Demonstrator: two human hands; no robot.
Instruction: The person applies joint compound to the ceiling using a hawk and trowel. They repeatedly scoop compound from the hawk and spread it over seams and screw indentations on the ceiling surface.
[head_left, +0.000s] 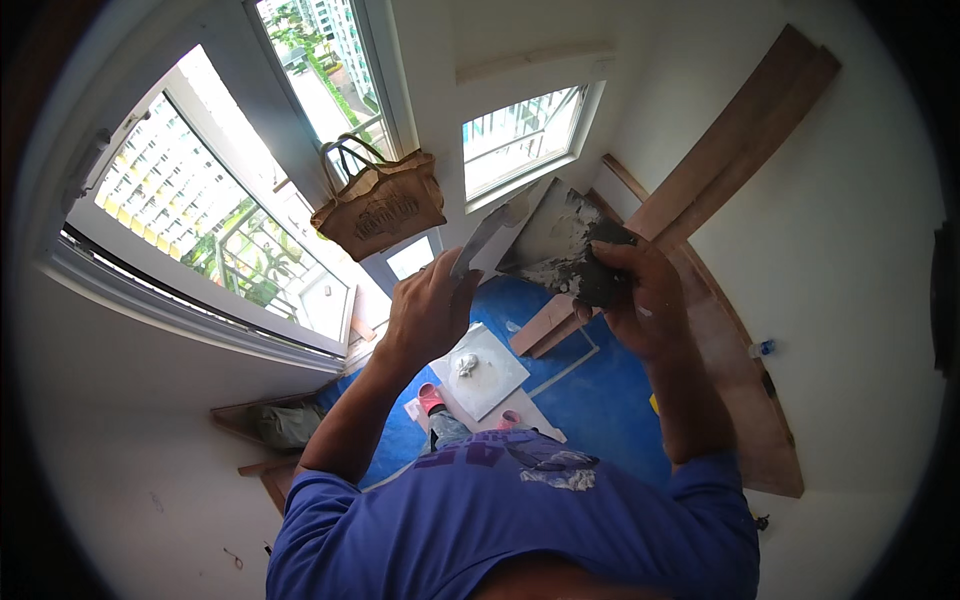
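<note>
Both my arms are raised in front of me. My left hand [430, 305] is closed around a putty knife [492, 240], whose pale blade points up and to the right. In my right hand [645, 295] is a wide, dark scraper blade [565, 235] smeared with whitish putty; my thumb lies over its near right edge. The knife's blade is close to the left edge of the wide one; whether they touch, I cannot tell. Down on the floor, a white square board [490, 390] bears a lump of white putty [467, 366].
Blue sheeting [620, 400] covers the floor. Long wooden planks [735, 135] lean against the right wall. A brown bag [385, 210] hangs by the open windows on the left. A small bottle [763, 349] stands at the right. Pink shoes [430, 397] are beside the board.
</note>
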